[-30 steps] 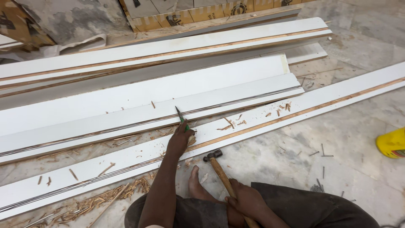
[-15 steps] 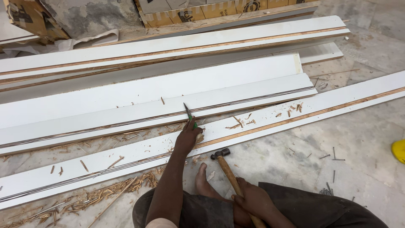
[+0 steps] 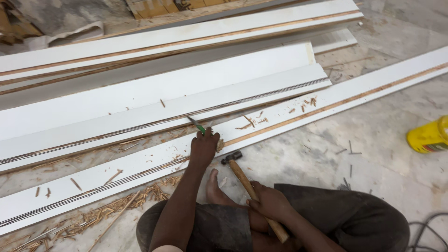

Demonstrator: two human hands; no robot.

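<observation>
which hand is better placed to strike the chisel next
Probably the right hand: it grips the wooden-handled hammer, whose head lies just beside the chisel. The left hand is occupied holding the green-handled chisel against the groove in the white board, so it cannot swing.

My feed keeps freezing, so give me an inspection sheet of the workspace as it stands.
Surface: grey stone floor.
Job's things: green-handled chisel set on long white board; wooden-handled hammer.
Clutter: wood splinters, loose nails, yellow container.
Hands: left hand grips chisel; right hand grips hammer handle.
Cables: dark cable at lower right.
Surroundings: stacked white boards, person's bare foot.
</observation>
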